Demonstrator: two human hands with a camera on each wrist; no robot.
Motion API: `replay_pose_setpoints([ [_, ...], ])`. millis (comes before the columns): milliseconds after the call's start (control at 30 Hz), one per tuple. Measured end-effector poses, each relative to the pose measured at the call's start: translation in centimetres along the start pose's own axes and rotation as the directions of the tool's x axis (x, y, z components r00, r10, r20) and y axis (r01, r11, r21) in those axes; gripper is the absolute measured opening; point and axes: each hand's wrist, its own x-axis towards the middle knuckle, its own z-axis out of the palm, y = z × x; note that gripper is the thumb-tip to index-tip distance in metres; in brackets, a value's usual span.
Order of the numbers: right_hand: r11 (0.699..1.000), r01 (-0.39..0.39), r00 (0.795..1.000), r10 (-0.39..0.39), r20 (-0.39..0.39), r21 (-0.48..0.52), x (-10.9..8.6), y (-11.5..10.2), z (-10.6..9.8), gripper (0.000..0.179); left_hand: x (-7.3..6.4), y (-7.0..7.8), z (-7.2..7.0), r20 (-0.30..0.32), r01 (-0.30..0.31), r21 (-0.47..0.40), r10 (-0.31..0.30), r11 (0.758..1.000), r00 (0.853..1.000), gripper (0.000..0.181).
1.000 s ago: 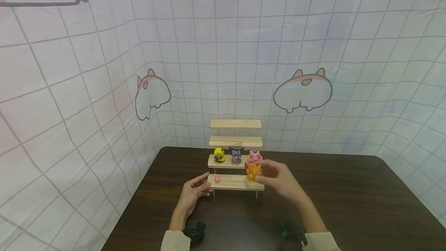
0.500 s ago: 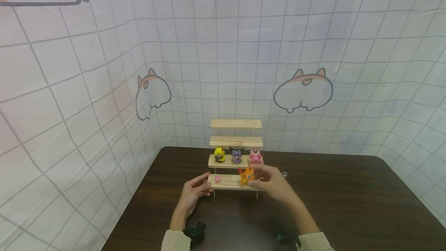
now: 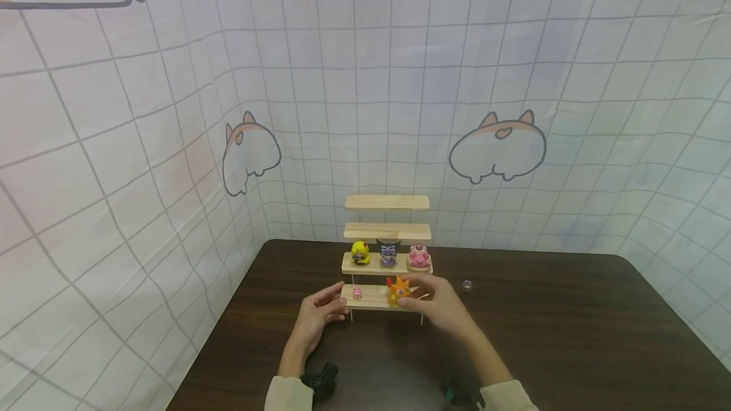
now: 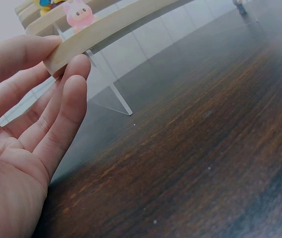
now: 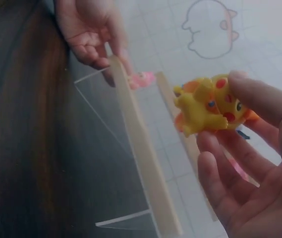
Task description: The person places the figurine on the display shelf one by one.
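My right hand [image 3: 436, 300] pinches an orange-and-yellow toy figurine [image 3: 398, 292] between thumb and fingers, over the right half of the lowest step of a tiered wooden display stand [image 3: 374, 298]. In the right wrist view the yellow figurine [image 5: 200, 106] with red cheeks shows above the step's edge. My left hand [image 3: 314, 316] holds the left end of that same step, one digit along the top and other fingertips at the underside. Close to it on the step sits a small pink figurine [image 4: 79, 16].
On the second step stand a yellow figurine [image 3: 360, 253], a purple-and-black one [image 3: 388, 254] and a pink one [image 3: 419, 258]. Two bare steps rise behind. A small clear object [image 3: 467, 285] lies on the dark table [image 3: 548, 316] to the right. Clear legs [image 4: 113, 89] support the stand.
My right hand has carried the orange-and-yellow figurine leftward and slightly down along the lowest step. The small clear object on the table has come into sight. My left hand stays put.
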Motion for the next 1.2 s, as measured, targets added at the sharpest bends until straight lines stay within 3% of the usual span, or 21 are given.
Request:
replay_pose_setpoints([
  [233,0.999,-0.036,0.994,0.037,-0.098,0.015,0.3,0.6,1.4,0.042,0.0,0.0,0.0,0.007,0.001,-0.01,-0.001,1.0,1.0,0.054],
  [567,0.996,-0.082,0.967,0.086,-0.24,0.028,0.7,1.2,3.2,0.039,0.0,0.0,0.0,0.019,0.001,-0.012,-0.001,1.0,1.0,0.054],
  [967,0.993,-0.12,0.956,0.116,-0.269,0.002,1.3,1.7,4.1,0.04,0.1,-0.1,0.0,0.016,-0.003,-0.015,0.003,1.0,1.0,0.057],
  [1200,0.995,-0.095,0.96,0.094,-0.263,0.008,1.9,1.7,4.5,0.041,0.1,-0.1,0.0,0.008,-0.003,-0.018,0.003,1.0,1.0,0.056],
])
